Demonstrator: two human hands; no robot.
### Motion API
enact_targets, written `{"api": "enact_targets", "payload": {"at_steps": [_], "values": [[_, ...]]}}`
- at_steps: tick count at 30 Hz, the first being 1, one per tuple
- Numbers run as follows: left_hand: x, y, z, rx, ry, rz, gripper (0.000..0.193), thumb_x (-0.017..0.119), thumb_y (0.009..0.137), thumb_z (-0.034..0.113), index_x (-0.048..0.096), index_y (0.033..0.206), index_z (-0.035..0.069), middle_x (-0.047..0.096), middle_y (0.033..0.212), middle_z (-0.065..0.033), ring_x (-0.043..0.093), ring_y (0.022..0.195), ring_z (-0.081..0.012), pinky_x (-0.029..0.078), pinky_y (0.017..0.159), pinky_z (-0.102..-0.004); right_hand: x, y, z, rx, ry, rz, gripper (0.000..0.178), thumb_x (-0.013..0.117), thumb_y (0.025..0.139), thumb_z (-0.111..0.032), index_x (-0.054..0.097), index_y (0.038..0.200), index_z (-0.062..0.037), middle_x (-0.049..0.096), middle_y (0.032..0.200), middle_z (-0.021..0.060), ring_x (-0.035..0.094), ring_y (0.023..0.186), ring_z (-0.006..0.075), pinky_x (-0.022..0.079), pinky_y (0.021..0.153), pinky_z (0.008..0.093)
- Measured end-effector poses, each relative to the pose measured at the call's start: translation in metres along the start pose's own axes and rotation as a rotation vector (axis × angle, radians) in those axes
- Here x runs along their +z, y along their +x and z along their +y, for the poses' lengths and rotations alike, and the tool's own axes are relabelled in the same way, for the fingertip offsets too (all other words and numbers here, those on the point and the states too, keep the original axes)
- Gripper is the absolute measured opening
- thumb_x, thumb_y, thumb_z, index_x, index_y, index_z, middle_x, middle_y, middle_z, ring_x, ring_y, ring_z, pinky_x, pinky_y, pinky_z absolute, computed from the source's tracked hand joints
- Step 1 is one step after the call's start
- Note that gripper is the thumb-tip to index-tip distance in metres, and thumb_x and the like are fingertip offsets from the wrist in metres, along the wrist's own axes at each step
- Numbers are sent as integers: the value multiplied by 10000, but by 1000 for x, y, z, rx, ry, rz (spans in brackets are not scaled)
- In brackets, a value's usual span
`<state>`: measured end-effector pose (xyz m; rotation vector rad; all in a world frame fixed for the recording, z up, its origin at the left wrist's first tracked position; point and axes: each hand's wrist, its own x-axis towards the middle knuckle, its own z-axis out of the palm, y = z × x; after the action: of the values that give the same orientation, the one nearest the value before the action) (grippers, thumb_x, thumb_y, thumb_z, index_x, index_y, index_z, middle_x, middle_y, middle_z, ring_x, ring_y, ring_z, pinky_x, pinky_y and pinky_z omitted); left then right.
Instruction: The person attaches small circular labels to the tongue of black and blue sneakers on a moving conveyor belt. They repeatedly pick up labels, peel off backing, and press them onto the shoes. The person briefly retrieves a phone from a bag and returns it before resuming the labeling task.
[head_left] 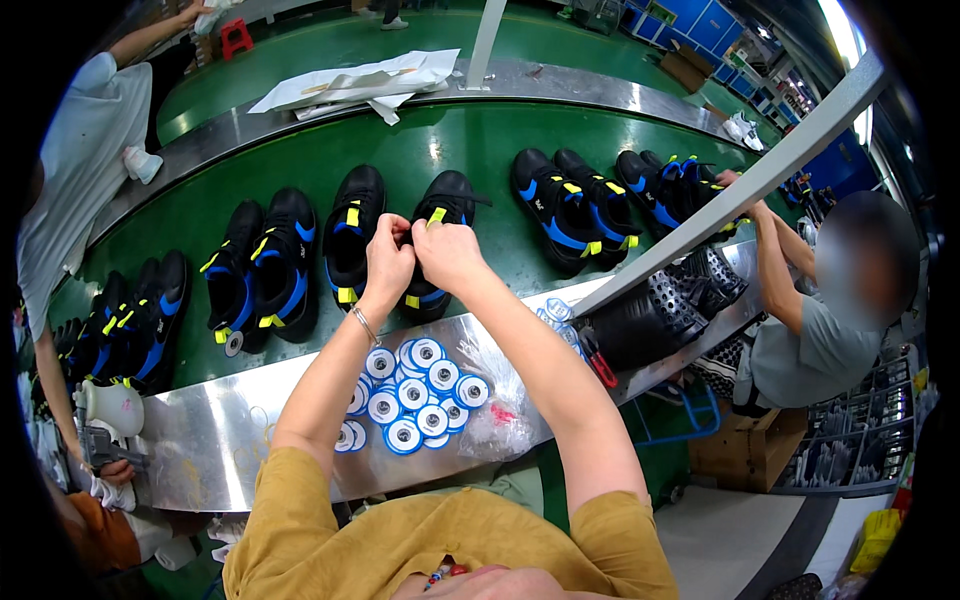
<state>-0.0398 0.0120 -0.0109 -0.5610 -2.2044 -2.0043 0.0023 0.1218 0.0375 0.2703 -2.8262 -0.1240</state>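
Here, a left hand (391, 264) and a right hand (449, 254) curl their fingers over a black-and-blue, yellow-tabbed sports shoe (447, 187), upper centre of the frame, any grip too hidden to tell; an uneven tug could topple it.

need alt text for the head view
A bare left hand and right hand meet over a black shoe on a green surface, amid similar shoes. In the foreground, round blue-and-white discs lie piled on a metal ledge.
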Motion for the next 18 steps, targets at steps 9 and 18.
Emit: {"api": "enact_targets", "payload": {"at_steps": [9, 18], "values": [[-2, 12, 22, 461, 628, -168, 271, 553, 770, -41, 582, 1032, 24, 512, 1233, -244, 574, 1032, -413, 510, 849, -427, -7, -42, 40, 505, 843, 354, 195, 648, 808, -193, 615, 929, -44, 587, 585, 108, 591, 542, 222, 460, 525, 366], [-26, -7, 17, 539, 586, -71, 186, 548, 789, -45, 577, 970, -11, 534, 1227, -200, 603, 995, -369, 527, 804, -405, -32, -38, 38, 855, 1594, 165, 440, 662, 864, -357, 532, 1125, -28, 596, 848, 76, 519, 581, 74, 389, 457, 191]]}}
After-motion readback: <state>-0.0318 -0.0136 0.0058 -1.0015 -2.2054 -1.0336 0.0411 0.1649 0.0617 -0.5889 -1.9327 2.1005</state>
